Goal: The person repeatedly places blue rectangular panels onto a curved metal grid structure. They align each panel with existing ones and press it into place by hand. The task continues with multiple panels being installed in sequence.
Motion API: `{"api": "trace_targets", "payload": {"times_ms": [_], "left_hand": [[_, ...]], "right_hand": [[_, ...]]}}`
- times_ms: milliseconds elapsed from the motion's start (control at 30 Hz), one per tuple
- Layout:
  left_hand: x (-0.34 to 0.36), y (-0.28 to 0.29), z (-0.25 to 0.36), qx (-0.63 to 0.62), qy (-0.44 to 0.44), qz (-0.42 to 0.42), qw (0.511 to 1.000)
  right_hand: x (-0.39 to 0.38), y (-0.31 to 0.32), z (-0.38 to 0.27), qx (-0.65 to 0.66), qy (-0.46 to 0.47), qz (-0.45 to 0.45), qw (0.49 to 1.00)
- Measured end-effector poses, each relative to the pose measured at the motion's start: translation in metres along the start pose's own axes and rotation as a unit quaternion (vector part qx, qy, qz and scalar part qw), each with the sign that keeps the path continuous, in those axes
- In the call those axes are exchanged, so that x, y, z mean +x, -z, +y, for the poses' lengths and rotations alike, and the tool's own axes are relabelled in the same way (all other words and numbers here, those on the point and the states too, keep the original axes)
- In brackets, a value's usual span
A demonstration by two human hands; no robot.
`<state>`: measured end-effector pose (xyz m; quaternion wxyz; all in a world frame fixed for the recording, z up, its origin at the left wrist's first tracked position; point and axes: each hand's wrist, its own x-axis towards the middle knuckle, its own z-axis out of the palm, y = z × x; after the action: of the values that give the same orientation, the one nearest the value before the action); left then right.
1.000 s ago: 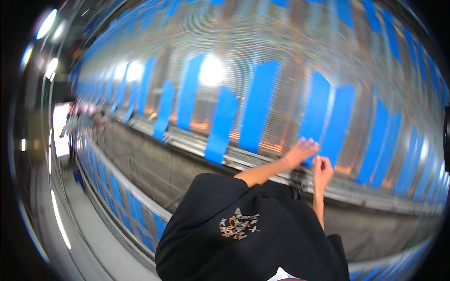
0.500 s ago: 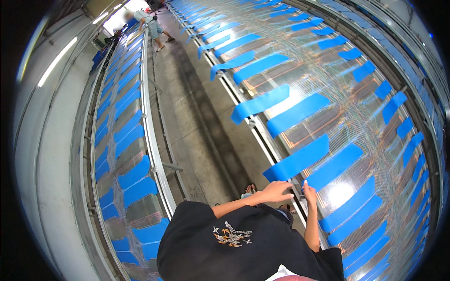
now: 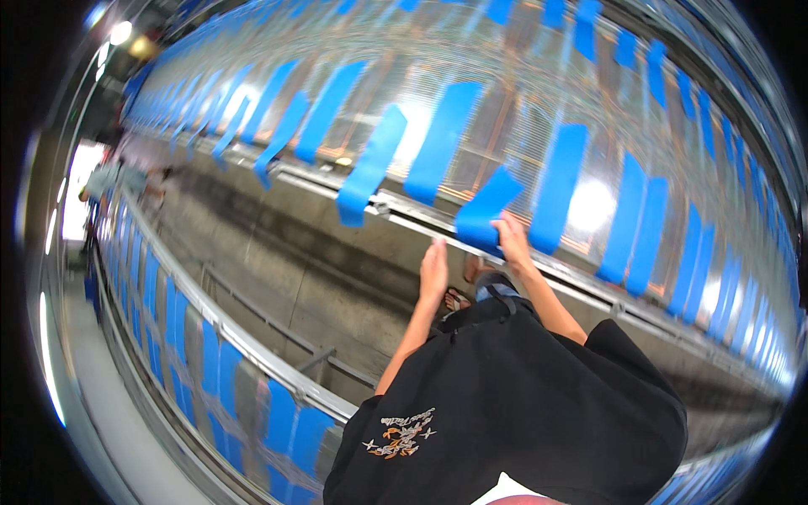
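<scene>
My right hand [image 3: 512, 239] has its fingers closed on the lifted lower end of a blue strip [image 3: 486, 202] at the near edge of a long table [image 3: 505, 101] covered with a clear ribbed sheet, fine orange lines and rows of blue strips. My left hand [image 3: 433, 269] is just left of it, below the metal rail [image 3: 413, 215], fingers fairly straight and holding nothing that I can see. Another blue strip [image 3: 373, 160] hangs over the rail to the left.
A concrete aisle floor [image 3: 261, 236] runs under my arms, where my sandaled feet show. A second long table with blue strips [image 3: 219, 362] and a rail lies along the lower left, with a metal crossbar [image 3: 316, 362]. A co-worker [image 3: 114, 181] bends at its far end.
The view has swung round since half a second ago. My left hand has pulled back from beside my right, which has moved onto a blue strip, now bent at its lower end.
</scene>
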<state>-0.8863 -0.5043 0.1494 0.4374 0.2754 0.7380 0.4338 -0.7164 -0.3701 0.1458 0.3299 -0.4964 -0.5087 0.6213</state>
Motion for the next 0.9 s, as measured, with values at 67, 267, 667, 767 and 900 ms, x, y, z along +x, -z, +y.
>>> {"api": "trace_targets", "payload": {"times_ms": [67,267,667,767,900], "left_hand": [[0.053,0.006,-0.015,-0.296,0.161,-0.133,0.932],[0.167,-0.005,0.079,-0.376,0.182,-0.270,0.868],[0.357,-0.164,0.216,-0.084,0.018,-0.218,0.972],[0.396,-0.223,0.196,0.000,-0.035,-0.265,0.964],[0.431,-0.291,0.159,0.124,-0.060,-0.243,0.960]], "right_hand": [[-0.019,-0.009,-0.051,0.054,-0.044,-0.063,0.996],[-0.009,0.014,-0.084,0.212,-0.082,-0.138,0.964],[0.029,0.059,-0.034,0.205,-0.139,0.027,0.969],[0.034,0.058,-0.017,0.207,-0.186,0.146,0.949],[0.048,0.059,0.013,0.111,-0.221,0.286,0.926]]}}
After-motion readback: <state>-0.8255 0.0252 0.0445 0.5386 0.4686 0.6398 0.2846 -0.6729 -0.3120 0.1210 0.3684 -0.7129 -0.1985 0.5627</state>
